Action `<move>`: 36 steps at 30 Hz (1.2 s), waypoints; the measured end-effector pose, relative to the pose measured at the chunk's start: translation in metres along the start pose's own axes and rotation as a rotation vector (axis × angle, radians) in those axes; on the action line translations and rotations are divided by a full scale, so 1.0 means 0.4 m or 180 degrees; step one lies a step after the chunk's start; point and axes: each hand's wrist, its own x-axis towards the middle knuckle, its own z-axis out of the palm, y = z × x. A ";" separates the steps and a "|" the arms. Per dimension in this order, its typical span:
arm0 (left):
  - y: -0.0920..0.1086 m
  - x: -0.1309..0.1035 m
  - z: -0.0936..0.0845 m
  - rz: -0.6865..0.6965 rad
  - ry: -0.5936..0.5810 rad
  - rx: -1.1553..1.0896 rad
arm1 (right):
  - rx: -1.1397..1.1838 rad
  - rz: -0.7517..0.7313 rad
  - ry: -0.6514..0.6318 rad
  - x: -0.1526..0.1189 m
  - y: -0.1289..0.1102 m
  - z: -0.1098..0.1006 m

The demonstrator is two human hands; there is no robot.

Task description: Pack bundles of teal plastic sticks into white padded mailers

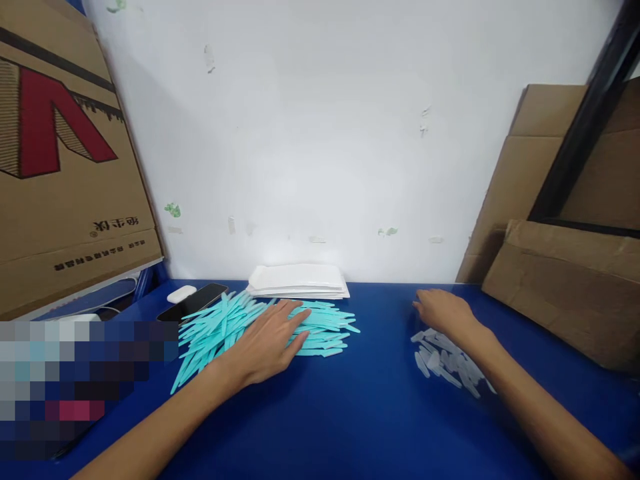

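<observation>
A loose pile of thin turquoise sticks (220, 328), shaped like eyebrow razors, lies at the left middle of the table. More of them (325, 327) lie roughly side by side to its right. Over these rests my left hand (273, 340), palm down, its fingers spread and touching them. To the right, my right hand (445, 312) is at the far edge of a small heap of translucent plastic covers (445, 360). Its fingers curl downward and are mostly hidden, so what they hold, if anything, does not show.
White envelopes or packets (300, 280) are stacked against the wall. A dark phone (195, 302) and a white case (181, 295) lie at the back left of the blue table (340, 427). Cardboard boxes flank both sides (65, 220), (565, 287). The lower left is pixelated.
</observation>
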 end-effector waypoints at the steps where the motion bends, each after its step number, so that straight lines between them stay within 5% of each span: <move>1: 0.000 -0.001 0.007 0.0012 -0.0069 -0.0041 | -0.0011 0.0043 -0.0074 -0.001 -0.001 0.001; 7: -0.009 0.009 0.035 0.0109 -0.0340 -0.0127 | -0.0109 -0.0004 -0.0286 -0.026 -0.039 -0.006; 16: -0.010 0.018 0.034 0.0293 0.0002 0.0114 | -0.0297 -0.0263 0.0077 -0.049 -0.119 -0.023; 26: -0.023 0.018 0.039 0.0295 0.0132 -0.0020 | -0.0199 -0.0498 0.0310 -0.051 -0.118 -0.027; 32: -0.023 0.018 0.033 0.0252 0.0131 0.0024 | 0.0104 -0.0693 0.0631 -0.044 -0.114 -0.017; 36: -0.022 0.022 0.028 0.0179 0.0239 -0.0062 | 0.1063 -0.1197 0.0949 -0.058 -0.137 -0.022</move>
